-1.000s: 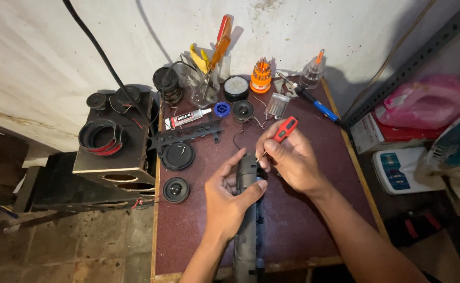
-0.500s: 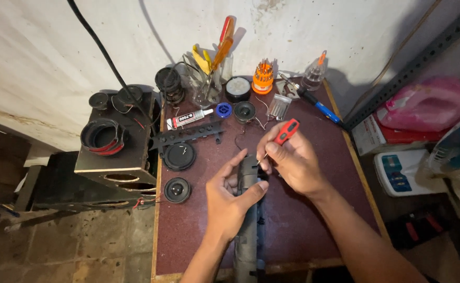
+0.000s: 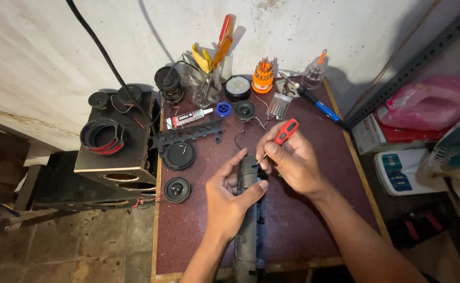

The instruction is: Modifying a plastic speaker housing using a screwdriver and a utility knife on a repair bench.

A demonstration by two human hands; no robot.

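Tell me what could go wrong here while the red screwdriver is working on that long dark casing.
The left hand alone steadies the long dark casing, which overhangs the table's near edge, so it might tip or slide off. The red screwdriver in the right hand works close to the left thumb; a slip could jab it. Thin wires trail nearby and could snag.

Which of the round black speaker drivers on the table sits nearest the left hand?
The small one at the table's left edge, nearest the left hand; the larger flat one lies farther back.
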